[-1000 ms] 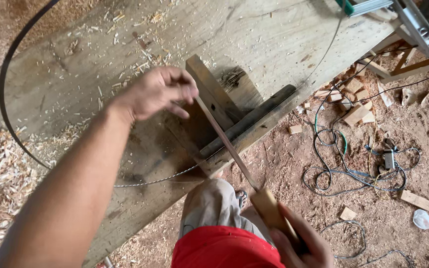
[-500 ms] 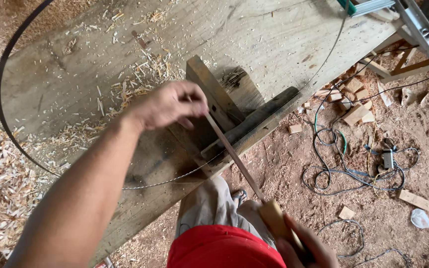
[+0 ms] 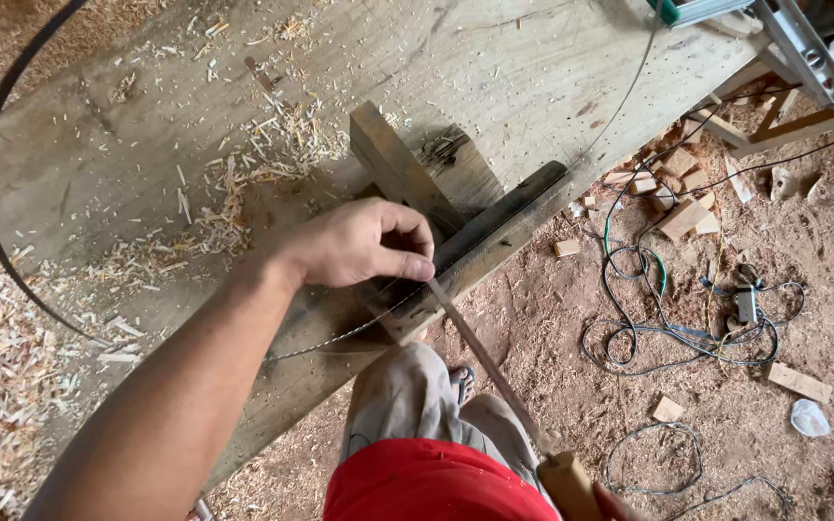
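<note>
Our left hand (image 3: 364, 243) pinches the tip of the long file (image 3: 485, 352) over the band saw blade (image 3: 340, 338) clamped on the desk (image 3: 195, 116), our right hand (image 3: 610, 504) gripping its wooden handle (image 3: 571, 484).

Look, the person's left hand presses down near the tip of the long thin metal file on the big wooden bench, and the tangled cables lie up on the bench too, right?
Not quite. In the head view the left hand does press near the tip of the long thin metal file on the big wooden bench, but the tangled cables lie on the sawdust-covered dirt floor beside the bench, not on it.
</note>
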